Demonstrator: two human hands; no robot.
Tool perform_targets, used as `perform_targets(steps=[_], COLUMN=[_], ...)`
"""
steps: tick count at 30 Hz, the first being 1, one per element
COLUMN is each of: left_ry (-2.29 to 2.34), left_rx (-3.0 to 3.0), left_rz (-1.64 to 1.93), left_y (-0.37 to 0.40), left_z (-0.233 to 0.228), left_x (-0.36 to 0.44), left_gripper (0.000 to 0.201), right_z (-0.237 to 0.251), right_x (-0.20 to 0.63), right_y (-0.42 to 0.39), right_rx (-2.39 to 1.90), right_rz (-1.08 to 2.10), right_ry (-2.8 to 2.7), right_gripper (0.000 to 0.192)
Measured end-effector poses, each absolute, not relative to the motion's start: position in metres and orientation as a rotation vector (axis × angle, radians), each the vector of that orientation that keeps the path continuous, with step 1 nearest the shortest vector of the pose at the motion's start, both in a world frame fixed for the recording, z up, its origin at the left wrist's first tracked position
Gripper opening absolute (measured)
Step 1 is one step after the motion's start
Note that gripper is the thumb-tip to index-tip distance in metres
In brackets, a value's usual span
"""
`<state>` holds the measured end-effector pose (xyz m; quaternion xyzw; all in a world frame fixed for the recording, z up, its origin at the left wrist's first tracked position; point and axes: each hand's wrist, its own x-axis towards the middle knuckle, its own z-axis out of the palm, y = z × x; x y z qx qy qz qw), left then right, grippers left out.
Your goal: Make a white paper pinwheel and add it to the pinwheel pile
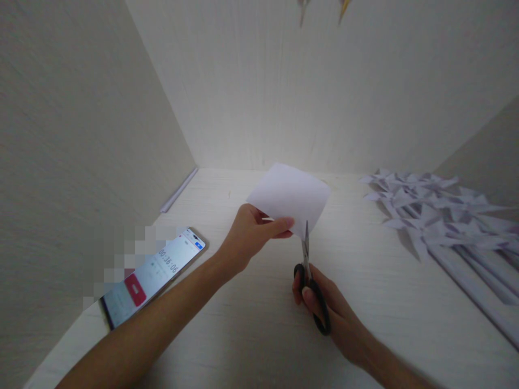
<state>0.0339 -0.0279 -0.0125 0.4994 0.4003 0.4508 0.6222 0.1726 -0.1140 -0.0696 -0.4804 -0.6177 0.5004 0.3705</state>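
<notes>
1. The left hand [253,229] pinches a sheet of white paper [290,197] by its near edge and holds it up above the table [251,324]
2. The right hand [324,302] grips black-handled scissors [308,281], whose blades point up and meet the paper's lower edge
3. A phone [156,275] lies to the left; paper pinwheels [438,216] lie in a pile at the right

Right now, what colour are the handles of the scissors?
Black. The scissors in the right hand have black handles, seen in the head view.
</notes>
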Motion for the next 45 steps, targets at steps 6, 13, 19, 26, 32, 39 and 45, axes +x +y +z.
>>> perform_targets(steps=[6,13,19,26,32,39,45], left_ry=[0.921,0.908,0.903,0.910,0.911,0.911,0.896], left_rx=[1.171,1.181,1.192,1.182,1.189,1.191,1.182], left_rz=[1.033,1.027,1.021,1.018,1.018,1.017,1.021], left_y=[-0.0277,-0.0277,-0.0272,-0.0269,-0.0269,-0.0266,-0.0254], left_z=[-0.0129,-0.0124,-0.0125,-0.0124,-0.0123,-0.0134,-0.0149], left_x=[0.0334,0.0326,0.0327,0.0331,0.0332,0.0330,0.0322], left_gripper=[0.030,0.031,0.030,0.032,0.030,0.032,0.031], right_z=[-0.0705,-0.0703,-0.0742,-0.0753,-0.0755,-0.0758,-0.0772], right_x=[0.1735,0.1731,0.1740,0.1740,0.1745,0.1742,0.1751], right_y=[-0.1143,-0.1131,-0.1128,-0.1124,-0.1131,-0.1108,-0.1113], right_rx=[-1.237,-1.249,-1.258,-1.230,-1.251,-1.281,-1.303], right_rz=[1.314,1.322,1.328,1.345,1.326,1.298,1.306], right_ry=[-1.578,-1.572,-1.576,-1.560,-1.572,-1.583,-1.586], right_gripper=[0.034,0.033,0.032,0.031,0.031,0.033,0.033])
